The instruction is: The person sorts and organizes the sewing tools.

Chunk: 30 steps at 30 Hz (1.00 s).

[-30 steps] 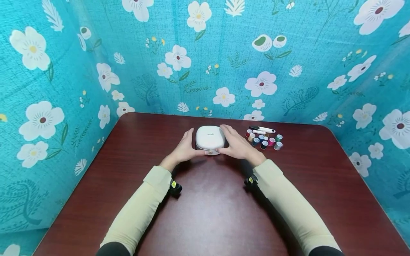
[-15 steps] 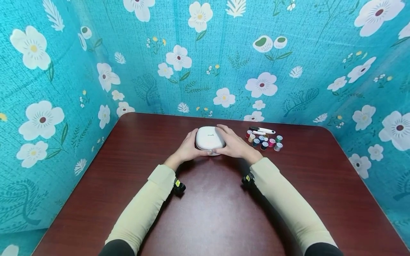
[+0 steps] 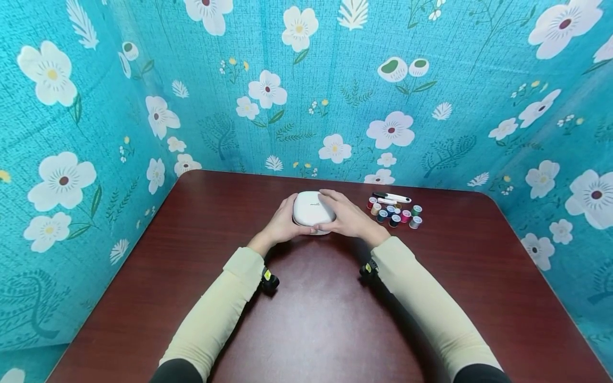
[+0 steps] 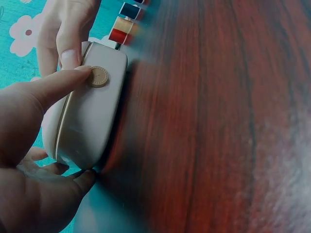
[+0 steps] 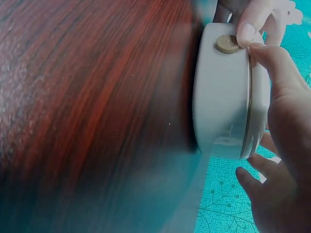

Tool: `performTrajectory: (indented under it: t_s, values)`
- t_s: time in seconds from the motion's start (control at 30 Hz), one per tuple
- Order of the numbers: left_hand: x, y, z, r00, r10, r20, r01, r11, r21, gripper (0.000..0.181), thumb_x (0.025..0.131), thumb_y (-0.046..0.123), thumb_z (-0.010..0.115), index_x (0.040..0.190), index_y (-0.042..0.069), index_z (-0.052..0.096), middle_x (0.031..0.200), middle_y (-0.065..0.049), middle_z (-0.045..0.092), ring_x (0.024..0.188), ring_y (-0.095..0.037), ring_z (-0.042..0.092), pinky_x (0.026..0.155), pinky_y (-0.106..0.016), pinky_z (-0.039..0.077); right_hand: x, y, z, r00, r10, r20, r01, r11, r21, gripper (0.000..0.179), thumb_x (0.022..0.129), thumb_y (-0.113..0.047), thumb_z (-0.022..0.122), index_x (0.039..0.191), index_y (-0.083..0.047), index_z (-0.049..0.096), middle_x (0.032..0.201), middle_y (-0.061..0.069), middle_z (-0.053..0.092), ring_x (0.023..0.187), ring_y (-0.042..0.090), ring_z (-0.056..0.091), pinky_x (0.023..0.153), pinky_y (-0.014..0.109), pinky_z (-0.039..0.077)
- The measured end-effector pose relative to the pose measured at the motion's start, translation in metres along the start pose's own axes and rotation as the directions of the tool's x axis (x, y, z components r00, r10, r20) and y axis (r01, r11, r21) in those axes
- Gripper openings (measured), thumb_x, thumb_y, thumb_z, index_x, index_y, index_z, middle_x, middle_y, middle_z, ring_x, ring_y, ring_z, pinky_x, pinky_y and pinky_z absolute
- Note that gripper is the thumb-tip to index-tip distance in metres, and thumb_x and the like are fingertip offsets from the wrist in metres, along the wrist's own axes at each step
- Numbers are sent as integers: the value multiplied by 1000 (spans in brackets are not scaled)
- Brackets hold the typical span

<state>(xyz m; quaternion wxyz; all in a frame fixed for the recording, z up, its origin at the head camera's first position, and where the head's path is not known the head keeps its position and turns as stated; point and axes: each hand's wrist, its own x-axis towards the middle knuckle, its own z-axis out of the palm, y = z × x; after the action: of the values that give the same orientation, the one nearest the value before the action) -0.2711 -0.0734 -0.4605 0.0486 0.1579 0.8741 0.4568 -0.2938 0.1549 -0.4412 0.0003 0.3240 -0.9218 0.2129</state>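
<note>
A white rounded case (image 3: 312, 208) with small lettering on its lid sits near the back middle of the table, between both hands. Its front carries a round gold button (image 4: 98, 76), just below the thin gold seam of the lid. My left hand (image 3: 282, 222) holds the left side, fingers around the far corner, its thumb at the button's edge. My right hand (image 3: 351, 216) holds the right side, its thumb tip on the seam beside the button, as the right wrist view shows. Both thumbs meet at the front. The lid lies down on the base.
Several thread spools (image 3: 395, 220) in different colours stand to the right of the case. Behind them lie a black-and-white slim tool (image 3: 399, 198) and a small white piece (image 3: 386, 201). A blue flowered cloth (image 3: 287, 80) hangs along the back of the dark red table (image 3: 325, 319).
Both hands have drawn closer together around the case, the right one shifting left. The thumbs now meet at the front button, where a gap showed before.
</note>
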Motion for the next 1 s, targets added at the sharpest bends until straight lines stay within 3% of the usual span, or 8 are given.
performTrajectory:
  t_s: [0.27,0.53,0.83,1.0]
  values:
    - [1,-3,1,1000,-10,-3,10,1000,8,117,75,30,93,160,2,18,156,-20,33,139,-33,40,115,-48,35,2,1,-1,1000,-10,0,10,1000,-19,90,87,-48,80,152,3,43,159,17,39,144,32,39,111,46,42]
    - [1,-3,4,999,-34,3,34,998,-47,116,74,28,94,160,6,19,155,-19,34,137,-33,41,114,-49,36,2,1,0,1000,-19,-20,18,999,-40,87,85,-49,81,148,2,50,156,18,45,141,33,44,109,45,45]
    - [0,0,7,996,-84,-6,83,991,-106,117,73,21,95,161,8,19,156,-18,32,139,-34,40,115,-49,34,2,-1,0,999,20,-44,-23,998,-61,87,83,-52,82,147,-1,54,154,15,49,140,32,46,108,46,46]
    - [-1,0,5,996,-86,-4,85,991,-103,118,73,21,94,161,8,17,158,-18,31,140,-34,39,116,-49,33,4,-1,2,998,14,-57,-18,998,-61,86,82,-52,83,145,0,55,153,15,50,140,32,47,107,46,47]
